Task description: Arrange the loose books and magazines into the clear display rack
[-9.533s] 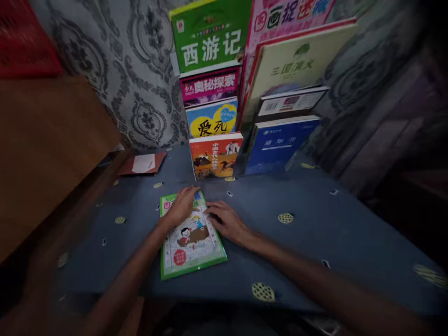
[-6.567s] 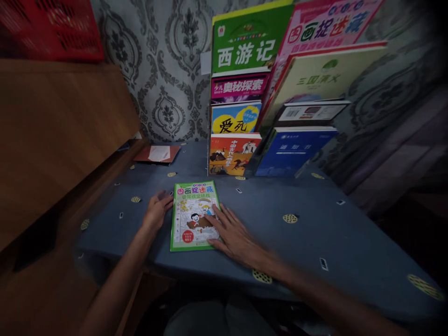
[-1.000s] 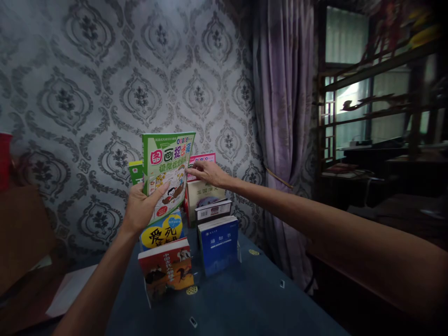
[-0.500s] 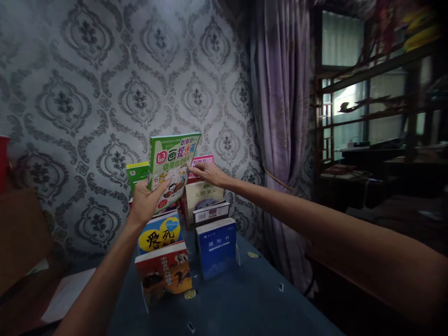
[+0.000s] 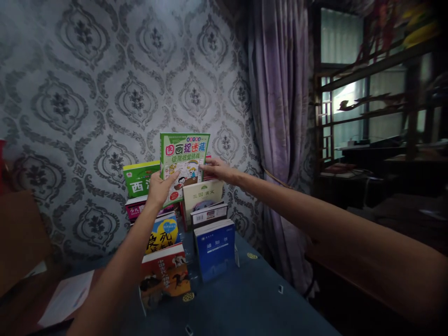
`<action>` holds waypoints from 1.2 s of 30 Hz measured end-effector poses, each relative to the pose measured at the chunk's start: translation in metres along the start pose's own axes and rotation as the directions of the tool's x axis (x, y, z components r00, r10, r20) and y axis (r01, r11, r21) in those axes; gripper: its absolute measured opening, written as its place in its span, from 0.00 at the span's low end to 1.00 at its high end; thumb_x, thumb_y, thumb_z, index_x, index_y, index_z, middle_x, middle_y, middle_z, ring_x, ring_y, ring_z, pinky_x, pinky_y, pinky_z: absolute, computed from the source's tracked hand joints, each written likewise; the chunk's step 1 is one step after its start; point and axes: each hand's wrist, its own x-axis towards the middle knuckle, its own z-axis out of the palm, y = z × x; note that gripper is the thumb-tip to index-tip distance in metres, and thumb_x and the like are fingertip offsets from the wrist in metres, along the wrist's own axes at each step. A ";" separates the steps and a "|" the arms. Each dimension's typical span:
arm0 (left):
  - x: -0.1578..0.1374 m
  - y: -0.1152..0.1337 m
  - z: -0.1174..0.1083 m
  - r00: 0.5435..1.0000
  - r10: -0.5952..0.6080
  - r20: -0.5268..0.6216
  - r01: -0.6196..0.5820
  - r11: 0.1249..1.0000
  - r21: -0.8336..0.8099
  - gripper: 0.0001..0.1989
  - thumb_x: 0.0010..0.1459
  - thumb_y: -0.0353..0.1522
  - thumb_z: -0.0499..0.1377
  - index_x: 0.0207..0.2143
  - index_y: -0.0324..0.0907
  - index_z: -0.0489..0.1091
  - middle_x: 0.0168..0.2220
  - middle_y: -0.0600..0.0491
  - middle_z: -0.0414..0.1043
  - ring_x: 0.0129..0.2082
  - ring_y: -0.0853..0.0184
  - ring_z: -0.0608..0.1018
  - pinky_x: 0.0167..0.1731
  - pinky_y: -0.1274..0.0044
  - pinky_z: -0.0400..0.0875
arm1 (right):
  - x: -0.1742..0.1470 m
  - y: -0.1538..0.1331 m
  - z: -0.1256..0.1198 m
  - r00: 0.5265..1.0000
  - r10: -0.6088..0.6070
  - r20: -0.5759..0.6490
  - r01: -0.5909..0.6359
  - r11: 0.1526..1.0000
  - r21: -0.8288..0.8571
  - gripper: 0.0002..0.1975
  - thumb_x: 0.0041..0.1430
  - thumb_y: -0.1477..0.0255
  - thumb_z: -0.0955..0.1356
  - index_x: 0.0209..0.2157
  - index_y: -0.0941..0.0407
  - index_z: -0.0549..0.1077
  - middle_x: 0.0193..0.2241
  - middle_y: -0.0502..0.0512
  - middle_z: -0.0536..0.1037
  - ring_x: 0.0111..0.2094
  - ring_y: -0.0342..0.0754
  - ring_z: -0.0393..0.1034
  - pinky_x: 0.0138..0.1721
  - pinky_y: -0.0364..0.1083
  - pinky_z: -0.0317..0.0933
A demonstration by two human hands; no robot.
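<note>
Both hands are on a picture book with a green border and colorful characters, raised upright above the rows of books. My left hand grips its lower left edge, thumb across the cover. My right hand is closed at its right edge, fingers partly hidden. Behind it on the left stands a green book with a yellow top. Below my right hand is a cream book; a pink book behind that hand is mostly covered.
A blue book, a dark book, a red book and a blue-yellow book stand in two rows on the dark blue table. Patterned wall lies behind, a purple curtain to the right, a cardboard box left.
The picture book has moved right and turned to face me more squarely, both hands moving with it. More of the green book on the left now shows, while the pink book is more covered.
</note>
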 end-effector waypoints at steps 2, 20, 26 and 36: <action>0.001 -0.009 0.007 1.000 0.013 -0.003 -0.013 1.000 0.014 0.26 0.41 0.46 0.71 0.37 0.35 0.78 0.38 0.46 0.82 0.36 0.60 0.81 0.44 0.68 0.75 | -0.003 -0.001 -0.007 0.999 0.036 -0.037 -0.036 0.999 0.002 0.19 0.46 0.63 0.77 0.40 0.56 0.77 0.38 0.54 0.84 0.38 0.50 0.78 0.47 0.51 0.71; -0.012 -0.006 0.015 0.993 0.083 0.084 -0.115 0.532 0.839 0.26 0.60 0.32 0.60 0.59 0.38 0.59 0.38 0.46 0.78 0.38 0.55 0.80 0.40 0.69 0.70 | -0.040 0.027 -0.042 0.963 -0.092 -0.253 -0.034 0.891 -0.452 0.11 0.48 0.63 0.72 0.31 0.56 0.75 0.23 0.47 0.72 0.27 0.44 0.65 0.31 0.43 0.62; -0.015 -0.005 0.008 0.972 0.122 0.199 -0.233 0.526 0.818 0.34 0.60 0.28 0.58 0.67 0.41 0.51 0.36 0.49 0.78 0.37 0.56 0.80 0.43 0.69 0.70 | -0.048 0.025 -0.042 0.974 0.104 -0.201 -0.151 0.961 -0.231 0.16 0.47 0.57 0.75 0.29 0.56 0.77 0.27 0.49 0.77 0.30 0.43 0.70 0.34 0.42 0.68; -0.009 0.007 0.000 0.940 0.160 0.303 -0.342 0.483 0.806 0.31 0.61 0.27 0.57 0.66 0.45 0.57 0.34 0.53 0.78 0.37 0.62 0.79 0.44 0.72 0.70 | -0.050 0.028 -0.039 0.960 0.144 -0.239 -0.189 0.966 -0.177 0.16 0.48 0.58 0.77 0.31 0.57 0.80 0.31 0.53 0.81 0.31 0.44 0.73 0.34 0.42 0.71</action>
